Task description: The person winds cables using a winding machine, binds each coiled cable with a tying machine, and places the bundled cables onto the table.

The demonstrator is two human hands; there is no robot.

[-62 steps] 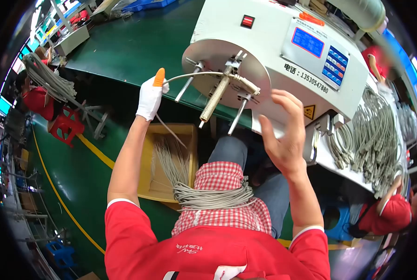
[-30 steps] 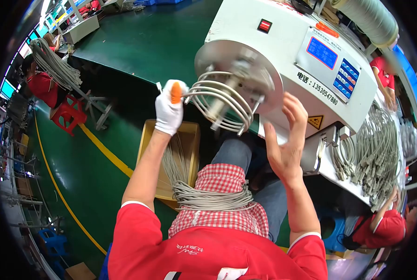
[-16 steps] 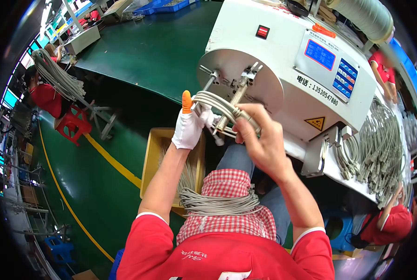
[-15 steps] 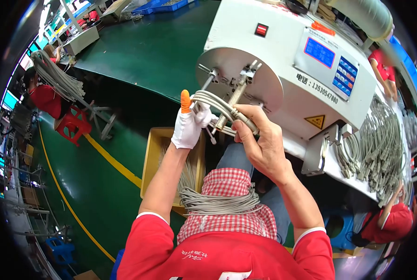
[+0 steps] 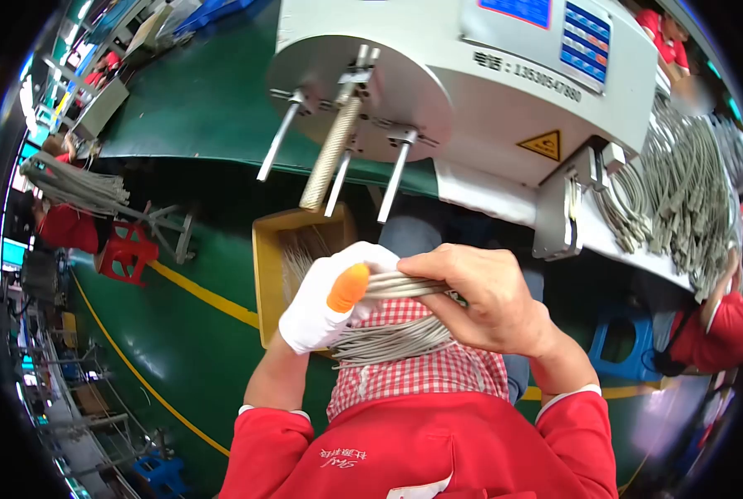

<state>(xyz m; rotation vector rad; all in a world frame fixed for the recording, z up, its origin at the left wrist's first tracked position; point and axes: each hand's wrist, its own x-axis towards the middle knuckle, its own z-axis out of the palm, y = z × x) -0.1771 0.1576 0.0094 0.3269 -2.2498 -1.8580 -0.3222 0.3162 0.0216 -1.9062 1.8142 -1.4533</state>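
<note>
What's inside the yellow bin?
Thin grey strands, probably cable ends, show inside the yellow bin. The gloved left hand covers its near part; whatever lies there can't be seen.

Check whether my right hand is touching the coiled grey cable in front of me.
Touching: the head view plainly shows the thumb and fingers of the right hand closed around the coiled grey cable.
</note>
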